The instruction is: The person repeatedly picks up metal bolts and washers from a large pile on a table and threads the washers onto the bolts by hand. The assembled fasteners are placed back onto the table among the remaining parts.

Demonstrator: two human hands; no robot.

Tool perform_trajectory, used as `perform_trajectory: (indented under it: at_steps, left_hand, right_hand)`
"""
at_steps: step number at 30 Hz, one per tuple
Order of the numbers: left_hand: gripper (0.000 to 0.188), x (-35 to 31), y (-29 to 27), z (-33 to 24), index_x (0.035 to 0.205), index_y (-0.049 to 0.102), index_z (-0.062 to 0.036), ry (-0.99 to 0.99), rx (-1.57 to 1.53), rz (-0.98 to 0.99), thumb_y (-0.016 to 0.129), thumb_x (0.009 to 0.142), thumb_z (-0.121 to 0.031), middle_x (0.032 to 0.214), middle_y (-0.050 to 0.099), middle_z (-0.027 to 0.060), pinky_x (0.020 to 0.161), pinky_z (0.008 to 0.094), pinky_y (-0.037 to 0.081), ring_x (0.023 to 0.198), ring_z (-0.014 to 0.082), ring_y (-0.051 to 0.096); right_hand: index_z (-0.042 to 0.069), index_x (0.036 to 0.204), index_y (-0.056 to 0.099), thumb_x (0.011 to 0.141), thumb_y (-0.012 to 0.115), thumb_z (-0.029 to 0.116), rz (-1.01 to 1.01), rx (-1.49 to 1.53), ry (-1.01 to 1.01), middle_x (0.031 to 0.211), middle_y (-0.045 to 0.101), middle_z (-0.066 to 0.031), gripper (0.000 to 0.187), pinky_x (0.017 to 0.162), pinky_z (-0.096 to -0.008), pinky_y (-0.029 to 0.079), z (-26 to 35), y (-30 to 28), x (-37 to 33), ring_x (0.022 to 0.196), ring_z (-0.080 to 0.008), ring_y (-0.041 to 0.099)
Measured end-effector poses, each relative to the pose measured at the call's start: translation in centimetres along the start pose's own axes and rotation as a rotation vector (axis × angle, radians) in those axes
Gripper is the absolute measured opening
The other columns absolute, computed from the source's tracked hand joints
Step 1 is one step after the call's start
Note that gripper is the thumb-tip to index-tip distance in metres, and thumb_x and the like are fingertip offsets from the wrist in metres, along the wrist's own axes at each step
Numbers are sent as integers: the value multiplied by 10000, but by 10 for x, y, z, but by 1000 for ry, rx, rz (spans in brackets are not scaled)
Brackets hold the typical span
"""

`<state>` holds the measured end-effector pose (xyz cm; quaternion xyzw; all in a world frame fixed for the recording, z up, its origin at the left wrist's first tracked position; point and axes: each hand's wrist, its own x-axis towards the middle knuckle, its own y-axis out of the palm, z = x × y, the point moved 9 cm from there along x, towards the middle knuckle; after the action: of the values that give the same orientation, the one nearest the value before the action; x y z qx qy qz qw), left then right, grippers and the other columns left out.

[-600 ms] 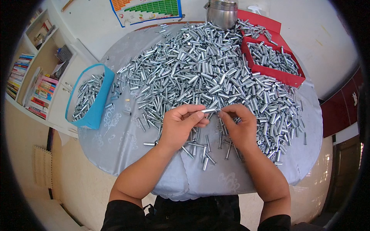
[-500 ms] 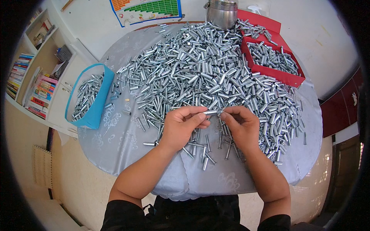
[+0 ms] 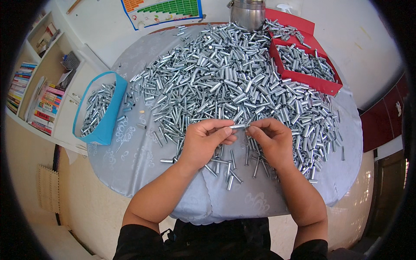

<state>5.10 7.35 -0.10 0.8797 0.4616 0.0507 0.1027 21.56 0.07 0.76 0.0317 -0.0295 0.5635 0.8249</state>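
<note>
My left hand (image 3: 203,143) is closed round a shiny metal bolt sleeve (image 3: 238,126), held level above the front of a large heap. The sleeve's right end sticks out past the thumb and forefinger. Against that end, my right hand (image 3: 274,141) pinches with thumb and forefinger; whatever small piece lies between those fingertips is mostly hidden. Behind and around both hands spreads a wide pile of silver bolts and sleeves (image 3: 216,82). Several loose bolts (image 3: 229,173) lie on the cloth just below my hands.
A round table wears a pale silver tablecloth (image 3: 143,173). On its left stands a blue box (image 3: 106,125) of metal parts; a red box (image 3: 307,82) of more parts is at the back right. A steel pot (image 3: 248,15) stands behind the pile. A bookshelf (image 3: 34,86) is at far left.
The fingertips of my right hand have come slightly closer to the sleeve's end. My left hand keeps its grip, and the view has shifted a little.
</note>
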Motion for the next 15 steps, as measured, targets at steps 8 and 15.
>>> perform_trajectory:
  at_steps: [8, 15]
  left_hand:
    - [230, -1, 6, 1, 1142, 642, 57, -22, -35, 57, 599, 932, -26, 1005, 701, 173, 728, 305, 604, 848, 226, 711]
    - [258, -3, 14, 3, 1185, 623, 48, -85, -51, 92, 572, 959, -66, 1025, 698, 180, 721, 308, 603, 842, 234, 714]
  right_hand:
    - [-17, 997, 683, 870, 689, -4, 83, 159, 72, 911, 688, -55, 128, 740, -235, 506, -2, 1, 1, 811, -100, 636]
    - [2, 1044, 687, 872, 708, 48, 137, -10, 46, 932, 679, -32, 180, 741, -230, 490, 0, -3, -1, 823, -91, 619]
